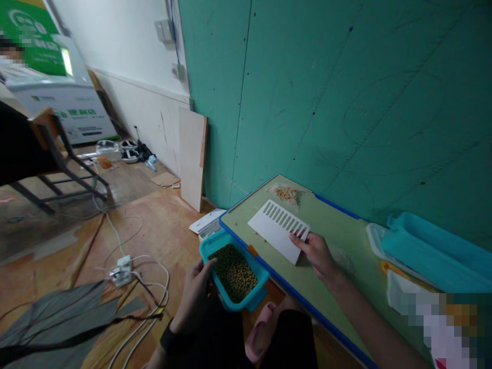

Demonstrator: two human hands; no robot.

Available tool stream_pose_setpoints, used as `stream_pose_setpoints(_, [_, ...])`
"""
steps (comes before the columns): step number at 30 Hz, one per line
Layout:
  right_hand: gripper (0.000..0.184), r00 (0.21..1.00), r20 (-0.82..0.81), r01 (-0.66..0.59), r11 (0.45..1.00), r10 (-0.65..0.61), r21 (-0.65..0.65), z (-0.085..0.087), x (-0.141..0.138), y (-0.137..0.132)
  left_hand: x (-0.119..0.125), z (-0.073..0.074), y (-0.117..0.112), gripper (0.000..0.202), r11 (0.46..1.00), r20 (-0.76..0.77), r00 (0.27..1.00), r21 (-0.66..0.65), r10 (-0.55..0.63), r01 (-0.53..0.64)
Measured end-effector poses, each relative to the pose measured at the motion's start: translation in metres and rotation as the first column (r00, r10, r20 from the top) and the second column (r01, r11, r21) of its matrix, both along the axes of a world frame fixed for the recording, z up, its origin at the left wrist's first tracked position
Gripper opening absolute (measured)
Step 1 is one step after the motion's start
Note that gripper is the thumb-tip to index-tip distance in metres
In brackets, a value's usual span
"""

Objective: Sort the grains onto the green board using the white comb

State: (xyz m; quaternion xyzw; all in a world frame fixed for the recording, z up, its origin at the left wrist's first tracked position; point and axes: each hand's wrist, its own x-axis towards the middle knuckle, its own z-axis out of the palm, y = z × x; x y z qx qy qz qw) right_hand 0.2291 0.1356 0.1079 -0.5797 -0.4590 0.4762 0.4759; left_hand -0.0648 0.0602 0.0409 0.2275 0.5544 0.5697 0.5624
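My left hand [196, 292] grips the near rim of a teal tub [251, 300] filled with green beans [233, 271], held just below the table's left edge. My right hand [317, 253] pinches the corner of a flat white slotted scraper [279, 230] that lies on the green tabletop [326, 225]. A small pile of yellowish grains [286, 193] sits at the table's far corner, beyond the scraper. A faint scatter of white grains [342, 256] lies beside my right hand.
Teal lids and a white tray [426, 251] are stacked at the table's right. A green wall [346, 92] backs the table. On the wooden floor are a power strip with cables [123, 271], a leaning board [192, 159] and a metal-legged desk [57, 164].
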Motion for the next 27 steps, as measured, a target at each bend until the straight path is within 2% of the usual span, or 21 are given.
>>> stream_pose_setpoints(6, [0.057,0.997,-0.055,-0.055,0.998,0.054,-0.02,-0.003,-0.006,-0.005,0.004,0.002,-0.004,0.043,0.999,0.02,0.999,0.032,-0.024,0.024])
stream_pose_setpoints(11, [0.056,0.994,-0.09,-0.071,0.997,0.069,-0.024,-0.004,-0.018,-0.015,0.012,-0.011,-0.007,0.042,1.0,0.035,0.999,0.012,0.009,-0.01])
stream_pose_setpoints(16, [0.056,0.997,-0.062,-0.049,0.999,0.049,-0.006,-0.005,-0.032,-0.029,0.022,-0.02,-0.01,0.04,0.999,0.075,0.997,0.029,-0.029,0.027])
stream_pose_setpoints(21, [0.054,1.0,-0.005,-0.01,0.999,0.011,0.036,-0.008,-0.038,-0.034,0.028,-0.02,-0.012,0.039,0.999,0.058,0.998,-0.021,-0.034,0.035])
stream_pose_setpoints(27, [0.054,0.997,0.063,-0.049,0.997,0.046,0.058,-0.002,-0.04,-0.034,0.034,-0.015,-0.015,0.032,0.998,0.072,0.996,0.025,-0.055,0.053])
